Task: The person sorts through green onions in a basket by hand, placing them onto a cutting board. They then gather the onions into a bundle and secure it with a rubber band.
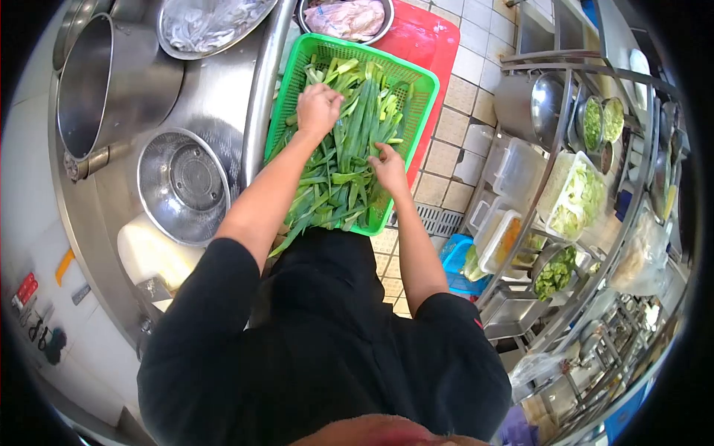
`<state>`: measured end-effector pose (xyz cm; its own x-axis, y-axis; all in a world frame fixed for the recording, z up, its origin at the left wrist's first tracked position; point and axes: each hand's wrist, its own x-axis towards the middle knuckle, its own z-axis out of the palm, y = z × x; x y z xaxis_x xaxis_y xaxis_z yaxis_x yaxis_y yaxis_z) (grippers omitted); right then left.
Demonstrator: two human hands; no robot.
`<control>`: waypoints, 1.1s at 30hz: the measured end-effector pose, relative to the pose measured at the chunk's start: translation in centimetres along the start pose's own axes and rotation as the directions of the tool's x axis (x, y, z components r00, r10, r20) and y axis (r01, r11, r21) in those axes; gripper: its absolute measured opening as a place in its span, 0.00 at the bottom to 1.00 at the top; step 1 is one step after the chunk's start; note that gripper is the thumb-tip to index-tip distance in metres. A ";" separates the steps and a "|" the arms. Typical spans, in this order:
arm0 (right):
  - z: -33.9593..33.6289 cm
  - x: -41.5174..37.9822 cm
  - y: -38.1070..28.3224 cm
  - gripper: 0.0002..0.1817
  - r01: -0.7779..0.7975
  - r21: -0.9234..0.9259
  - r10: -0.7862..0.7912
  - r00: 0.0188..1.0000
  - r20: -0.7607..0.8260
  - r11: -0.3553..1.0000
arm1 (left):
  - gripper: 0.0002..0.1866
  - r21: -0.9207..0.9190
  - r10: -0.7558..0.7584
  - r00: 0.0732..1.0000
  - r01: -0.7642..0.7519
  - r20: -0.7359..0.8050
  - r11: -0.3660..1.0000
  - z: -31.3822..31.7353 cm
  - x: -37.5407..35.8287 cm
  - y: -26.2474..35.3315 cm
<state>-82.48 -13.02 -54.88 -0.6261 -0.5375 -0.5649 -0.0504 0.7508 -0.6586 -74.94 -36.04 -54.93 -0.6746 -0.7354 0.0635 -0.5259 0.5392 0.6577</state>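
A green plastic basket (426, 99) full of long green leeks (361, 119) sits in front of my body. My left hand (318, 111) is over the upper left of the pile, its fingers curled down on the stalks; the fingertips are partly hidden. At the right side of the pile, my right hand (389, 169) has its fingers bent around the edge of the leeks. Several leaf ends hang over the basket's near left corner, close to my dark trousers.
A red surface (435, 37) lies under the basket's right side. On the steel counter at left stand a perforated metal bowl (216, 167), a large pot (160, 78) and a white block (141, 249). Metal shelves (520, 253) with food containers stand at right, beyond the tiled floor (446, 156).
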 end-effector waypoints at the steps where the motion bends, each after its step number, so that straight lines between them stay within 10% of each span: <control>1: -0.3 0.3 0.0 0.24 -0.006 0.046 0.007 1.000 -0.014 0.999 | 0.08 -0.116 0.010 0.994 -0.023 -0.107 0.993 -0.7 0.4 0.2; 4: -0.6 0.7 0.6 0.22 -0.041 0.201 0.054 0.997 -0.059 0.979 | 0.05 -0.690 -0.341 0.940 0.238 -0.014 0.684 -3.1 0.4 1.8; 7: -0.6 0.0 0.2 0.21 -0.039 0.357 0.090 0.988 -0.128 0.933 | 0.06 -0.885 -0.393 0.917 0.242 0.075 0.396 -5.8 0.3 2.9; 10: -0.2 -1.3 1.3 0.27 -0.189 0.274 0.178 0.982 0.064 0.943 | 0.04 -0.941 -0.416 0.907 0.196 0.067 0.276 -7.2 -0.4 3.8; 12: -0.1 -3.5 -0.1 0.31 0.013 -0.087 -0.026 0.989 -0.145 0.996 | 0.05 -0.986 -0.383 0.917 0.150 0.112 0.071 -8.3 -0.9 4.3; 13: -0.2 -4.2 -1.8 0.33 0.097 -0.275 -0.161 0.963 -0.217 0.956 | 0.05 -0.987 -0.375 0.921 0.146 0.109 0.070 -9.2 -1.1 4.8; 16: -1.7 -4.6 -8.5 0.37 0.370 -0.044 -0.370 0.900 -0.231 0.928 | 0.06 -0.977 -0.373 0.920 0.179 0.125 0.113 -11.3 -2.5 6.4; 19: -1.8 -4.1 -15.6 0.36 0.645 -0.268 -0.691 0.709 -0.140 0.716 | 0.08 -0.889 -0.230 0.973 0.077 -0.032 0.451 -13.9 -4.7 9.2; 21: -0.6 -1.6 -14.0 0.32 0.456 0.375 -0.475 0.879 -0.045 0.807 | 0.08 -0.932 -0.180 0.976 -0.048 -0.120 0.360 -16.2 -6.6 12.7; 23: 0.5 -0.5 -13.5 0.30 0.492 0.136 -0.500 0.866 0.026 0.860 | 0.08 -0.984 -0.109 0.989 -0.082 -0.099 0.155 -20.1 -9.5 15.9; 24: 1.1 -0.5 -13.2 0.29 0.545 -0.022 -0.543 0.838 0.061 0.838 | 0.09 -0.801 -0.020 0.966 -0.202 -0.258 0.563 -24.7 -10.8 17.4; 28: 3.7 -2.1 -11.3 0.26 0.622 -0.336 -0.583 0.782 0.220 0.707 | 0.05 -0.531 0.104 0.769 -0.525 -0.630 0.665 -34.3 -18.9 16.0; 33: 6.8 -3.3 -10.0 0.22 0.639 -0.544 -0.448 0.769 0.456 0.544 | 0.05 -0.479 -0.125 0.685 -0.357 -0.718 0.802 -43.3 -35.0 14.5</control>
<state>-74.58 -21.37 -49.83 -0.1042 -0.9249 -0.3658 -0.8508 0.2733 -0.4488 -36.56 -20.27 -15.14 -0.0245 -0.8653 0.5006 0.0668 0.4982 0.8645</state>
